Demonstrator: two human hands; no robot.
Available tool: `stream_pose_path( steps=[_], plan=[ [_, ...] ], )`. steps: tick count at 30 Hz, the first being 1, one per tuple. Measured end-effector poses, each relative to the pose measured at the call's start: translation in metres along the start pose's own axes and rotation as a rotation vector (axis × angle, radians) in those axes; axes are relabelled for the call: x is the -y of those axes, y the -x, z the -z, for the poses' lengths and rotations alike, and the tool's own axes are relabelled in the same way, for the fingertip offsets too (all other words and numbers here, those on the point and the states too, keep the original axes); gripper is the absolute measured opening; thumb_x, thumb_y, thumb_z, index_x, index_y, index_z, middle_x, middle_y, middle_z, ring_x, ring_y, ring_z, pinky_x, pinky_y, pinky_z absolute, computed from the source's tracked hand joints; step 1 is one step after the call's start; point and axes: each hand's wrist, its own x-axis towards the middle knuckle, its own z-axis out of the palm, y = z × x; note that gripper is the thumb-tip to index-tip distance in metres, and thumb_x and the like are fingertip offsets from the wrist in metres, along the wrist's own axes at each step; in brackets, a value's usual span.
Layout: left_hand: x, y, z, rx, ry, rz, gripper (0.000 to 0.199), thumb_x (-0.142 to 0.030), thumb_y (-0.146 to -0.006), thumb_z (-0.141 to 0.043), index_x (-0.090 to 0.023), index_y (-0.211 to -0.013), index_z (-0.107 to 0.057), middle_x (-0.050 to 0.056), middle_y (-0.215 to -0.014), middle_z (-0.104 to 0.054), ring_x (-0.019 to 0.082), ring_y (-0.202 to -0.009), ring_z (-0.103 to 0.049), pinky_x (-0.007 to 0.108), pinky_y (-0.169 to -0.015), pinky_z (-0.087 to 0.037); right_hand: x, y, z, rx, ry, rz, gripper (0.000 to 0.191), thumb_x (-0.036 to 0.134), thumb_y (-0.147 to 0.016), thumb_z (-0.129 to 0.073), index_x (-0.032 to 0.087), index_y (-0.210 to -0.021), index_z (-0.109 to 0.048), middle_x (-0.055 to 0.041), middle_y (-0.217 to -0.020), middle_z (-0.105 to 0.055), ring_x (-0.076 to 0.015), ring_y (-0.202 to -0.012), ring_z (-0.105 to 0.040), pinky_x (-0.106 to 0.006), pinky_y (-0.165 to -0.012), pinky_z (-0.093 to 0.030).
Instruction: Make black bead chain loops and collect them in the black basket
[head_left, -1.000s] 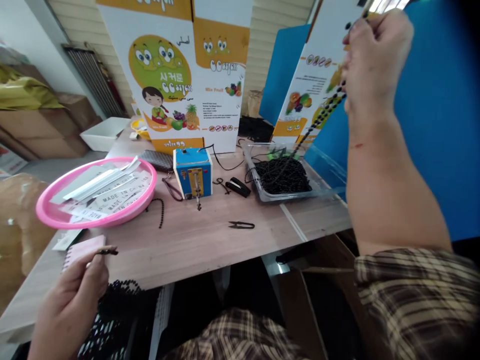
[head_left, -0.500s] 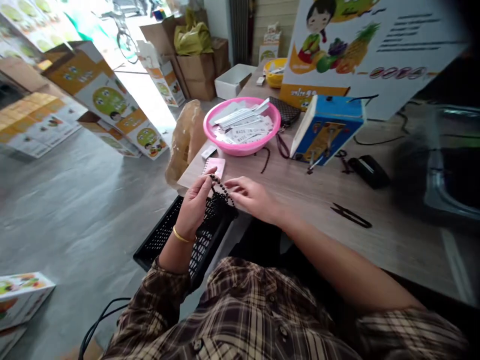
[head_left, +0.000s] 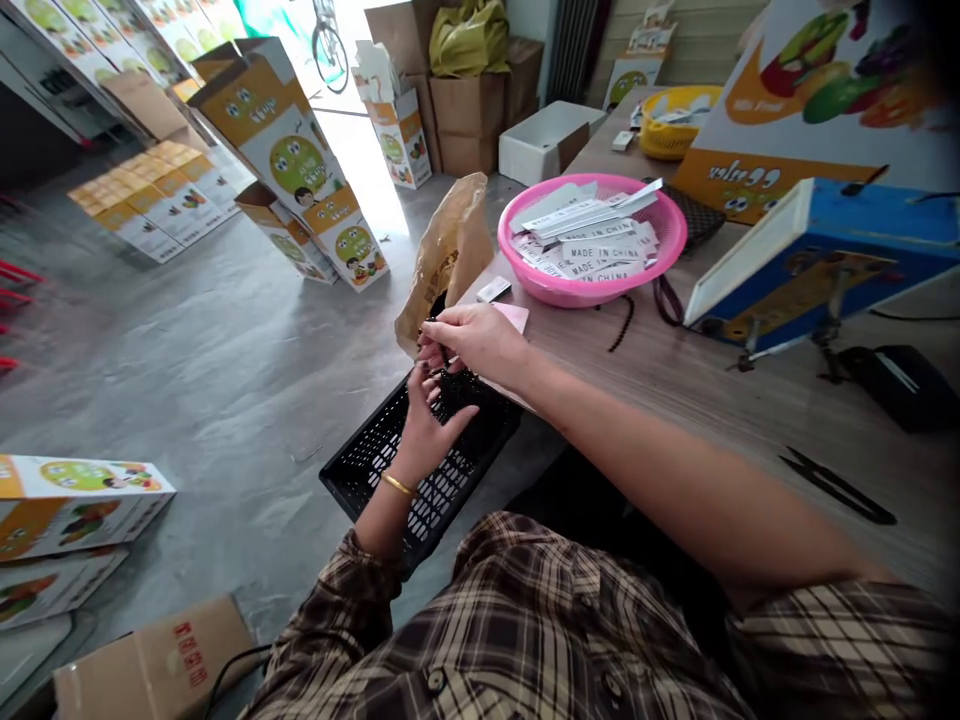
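Over the black plastic crate (head_left: 360,455), my left hand (head_left: 429,430) is open, its thumb spread away from the fingers. My right hand (head_left: 480,340) is closed in a pinch just above it, beside the mouth of the brown paper bag (head_left: 466,225). A strand of dark beads (head_left: 445,358) hangs from its fingers, mostly hidden by the hands. Under my right forearm lies a pink notepad (head_left: 514,316), largely covered. Another dark beaded strand (head_left: 622,324) rests on the table near the pink basket (head_left: 577,292), which is filled with printed white strips.
Black thread snips (head_left: 840,485) lie on the table (head_left: 675,420) at right. Behind them stand a blue device (head_left: 870,235) and a black object (head_left: 904,385). A yellow basket (head_left: 664,145) sits farther back. Printed cartons (head_left: 296,160) stand on the floor at left.
Both hands have come together nearer the paper bag. My left hand has let go of the beads and spread its fingers, while my right hand carries the strand. The view has turned left.
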Motion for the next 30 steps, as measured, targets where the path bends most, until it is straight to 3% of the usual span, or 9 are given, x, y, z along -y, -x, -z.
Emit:
stream_pose_path(
  steps=[3,6,9,12,18,23,26,30],
  plan=[
    [0.011,0.004,0.001,0.083,-0.037,0.117,0.06,-0.037,-0.088,-0.067,-0.021,-0.141,-0.043,0.014,-0.137,-0.059,0.024,-0.119,-0.061,0.036,-0.094,-0.055,-0.003,-0.009,-0.007,0.017,-0.093,-0.088,0.02,0.018,-0.102,-0.055,0.01,-0.086,-0.063,-0.0089,-0.08,-0.067,-0.0111,-0.062,-0.063,-0.017,-0.049,-0.046],
    [0.014,0.003,0.016,0.189,0.078,0.187,0.044,-0.034,-0.087,-0.064,-0.018,-0.128,-0.056,0.01,-0.121,-0.068,0.023,-0.111,-0.064,0.036,-0.099,-0.052,-0.014,-0.016,-0.003,-0.042,-0.219,-0.184,0.022,0.019,-0.105,-0.049,0.009,-0.089,-0.061,-0.0115,-0.086,-0.069,-0.0117,-0.065,-0.065,-0.017,-0.052,-0.049],
    [0.018,0.003,0.038,0.157,0.261,0.285,0.044,-0.035,-0.088,-0.06,-0.018,-0.128,-0.056,0.009,-0.122,-0.068,0.024,-0.113,-0.064,0.036,-0.101,-0.051,-0.028,-0.019,0.005,-0.061,-0.354,-0.281,0.026,0.018,-0.107,-0.045,0.01,-0.088,-0.062,-0.0139,-0.094,-0.07,-0.0132,-0.07,-0.067,-0.021,-0.061,-0.054],
    [0.026,0.005,0.047,0.116,0.415,0.313,0.044,-0.036,-0.088,-0.059,-0.02,-0.129,-0.056,0.007,-0.124,-0.067,0.024,-0.115,-0.062,0.036,-0.102,-0.05,-0.042,-0.018,0.008,-0.078,-0.425,-0.337,0.031,0.019,-0.108,-0.045,0.009,-0.086,-0.064,-0.0119,-0.088,-0.069,-0.0127,-0.07,-0.066,-0.02,-0.062,-0.053],
    [0.043,0.015,0.034,0.208,0.4,0.387,0.049,-0.036,-0.084,-0.072,-0.022,-0.128,-0.056,0.006,-0.128,-0.062,0.023,-0.121,-0.056,0.035,-0.108,-0.042,-0.066,-0.016,0.004,-0.241,-0.414,-0.397,0.027,0.014,-0.106,-0.046,0.01,-0.086,-0.064,-0.0028,-0.068,-0.059,-0.0089,-0.055,-0.056,-0.018,-0.055,-0.047],
    [0.062,0.02,0.036,0.446,0.387,0.465,0.048,-0.04,-0.08,-0.076,-0.021,-0.122,-0.064,0.006,-0.125,-0.063,0.026,-0.125,-0.052,0.036,-0.112,-0.037,-0.082,-0.015,0.0,-0.187,-0.387,-0.352,0.031,0.017,-0.108,-0.045,0.009,-0.086,-0.065,-0.0051,-0.076,-0.065,-0.0077,-0.055,-0.054,-0.016,-0.053,-0.045],
    [0.07,0.02,0.038,0.398,0.412,0.538,0.042,-0.044,-0.081,-0.07,-0.02,-0.115,-0.068,0.006,-0.121,-0.065,0.025,-0.119,-0.054,0.036,-0.108,-0.04,-0.091,-0.015,-0.002,-0.173,-0.359,-0.354,0.032,0.02,-0.108,-0.046,0.009,-0.086,-0.066,-0.0055,-0.077,-0.066,-0.0074,-0.057,-0.054,-0.015,-0.053,-0.045],
    [0.069,0.019,0.035,0.459,0.277,0.458,0.037,-0.04,-0.081,-0.071,-0.019,-0.112,-0.066,0.004,-0.108,-0.065,0.02,-0.102,-0.058,0.031,-0.096,-0.045,-0.101,-0.017,-0.001,-0.196,-0.268,-0.331,0.034,0.024,-0.107,-0.051,0.009,-0.083,-0.069,-0.0047,-0.079,-0.064,-0.0063,-0.057,-0.052,-0.014,-0.05,-0.043]
  ],
)
